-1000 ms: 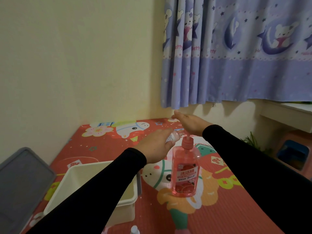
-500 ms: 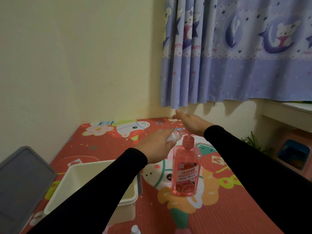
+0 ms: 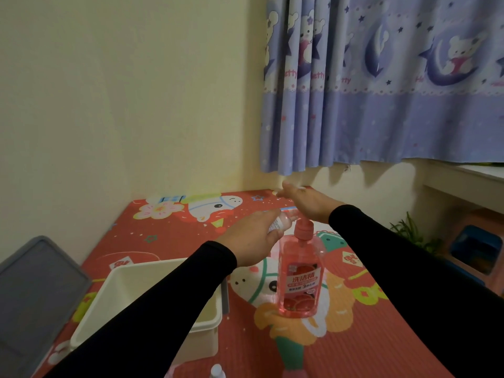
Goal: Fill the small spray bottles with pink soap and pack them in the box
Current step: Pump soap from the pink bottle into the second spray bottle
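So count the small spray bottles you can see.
2. One small spray bottle is gripped in the left hand at the pump; another's top pokes up at the bottom edge. More may be hidden.

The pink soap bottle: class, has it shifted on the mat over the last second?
No. The pink soap bottle stands on the same cartoon animal print of the mat, right of the white box.

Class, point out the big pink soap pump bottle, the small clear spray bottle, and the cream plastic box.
Big pink soap pump bottle [image 3: 300,279], head view, on its label.
Small clear spray bottle [image 3: 283,221], head view, on its shoulder.
Cream plastic box [image 3: 207,321], head view, on its right rim.
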A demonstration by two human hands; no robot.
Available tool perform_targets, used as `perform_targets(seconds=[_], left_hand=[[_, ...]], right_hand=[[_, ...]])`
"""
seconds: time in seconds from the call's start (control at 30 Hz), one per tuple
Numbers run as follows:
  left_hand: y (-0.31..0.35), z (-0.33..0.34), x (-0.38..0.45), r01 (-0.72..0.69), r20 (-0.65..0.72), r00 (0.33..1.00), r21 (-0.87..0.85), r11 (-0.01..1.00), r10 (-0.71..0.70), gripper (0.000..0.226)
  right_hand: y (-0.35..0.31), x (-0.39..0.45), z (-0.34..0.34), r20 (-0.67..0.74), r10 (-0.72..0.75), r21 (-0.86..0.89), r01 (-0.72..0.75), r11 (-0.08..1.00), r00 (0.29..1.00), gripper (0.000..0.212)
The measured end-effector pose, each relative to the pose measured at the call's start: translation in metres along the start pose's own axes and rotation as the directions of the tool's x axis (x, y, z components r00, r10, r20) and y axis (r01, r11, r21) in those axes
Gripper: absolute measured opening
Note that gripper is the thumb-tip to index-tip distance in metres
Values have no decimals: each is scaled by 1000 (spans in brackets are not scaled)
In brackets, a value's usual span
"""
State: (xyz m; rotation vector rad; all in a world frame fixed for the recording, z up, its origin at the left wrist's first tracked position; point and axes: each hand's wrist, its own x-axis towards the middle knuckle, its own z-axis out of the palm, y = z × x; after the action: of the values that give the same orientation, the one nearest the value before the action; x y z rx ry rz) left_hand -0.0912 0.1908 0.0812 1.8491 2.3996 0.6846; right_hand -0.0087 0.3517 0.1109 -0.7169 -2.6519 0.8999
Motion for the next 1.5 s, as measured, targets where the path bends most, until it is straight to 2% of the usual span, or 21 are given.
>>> perform_targets(seconds=[0.13, 0.27, 0.4, 0.5, 0.63, 0.73, 0.87, 1.03, 1.2, 1.37, 1.5], left_hand=[[0, -3, 3, -20, -20, 1000, 12, 1000, 21, 39], [-6, 9, 2, 5, 20, 1000, 26, 1000, -5, 43], [-6, 10, -1, 22, 41, 999, 50, 999, -24, 47], [-3, 5, 0, 10, 19, 1000, 40, 999, -11, 39], [3, -5, 0, 9, -8, 1000, 12, 1000, -9, 41], [2, -3, 0, -7, -6, 1000, 19, 1000, 7, 39], [-2, 6, -1, -13, 20, 1000, 41, 999, 12, 39], [2, 3, -3, -11, 34, 999, 47, 999, 10, 39], [5, -7, -1, 2, 12, 1000, 15, 1000, -2, 39], [2, 0, -1, 6, 32, 999, 32, 999, -7, 42], [-1, 3, -3, 24, 68, 997, 50, 998, -27, 46]], right_hand=[[1, 3, -4, -41, 42, -24, -43, 999, 998, 76], [8, 3, 9, -24, -11, 9, 11, 1000, 1000, 61], [8, 1, 12, 19, -11, -15, 11, 1000, 1000, 63], [2, -2, 5, 4, -2, -33, 3, 999, 1000, 62], [-3, 2, -6, -54, 25, -77, -29, 997, 998, 74], [2, 4, -1, -51, 36, -49, -38, 998, 998, 77], [6, 0, 10, -18, 10, -29, -10, 1000, 1000, 65], [2, -5, 7, 3, 11, -52, -11, 999, 1000, 64], [-3, 1, -3, -47, 44, -35, -45, 998, 998, 79], [3, -1, 7, -18, -9, 24, 9, 1000, 1000, 61], [5, -1, 11, 15, 17, 2, -17, 1000, 1000, 62]])
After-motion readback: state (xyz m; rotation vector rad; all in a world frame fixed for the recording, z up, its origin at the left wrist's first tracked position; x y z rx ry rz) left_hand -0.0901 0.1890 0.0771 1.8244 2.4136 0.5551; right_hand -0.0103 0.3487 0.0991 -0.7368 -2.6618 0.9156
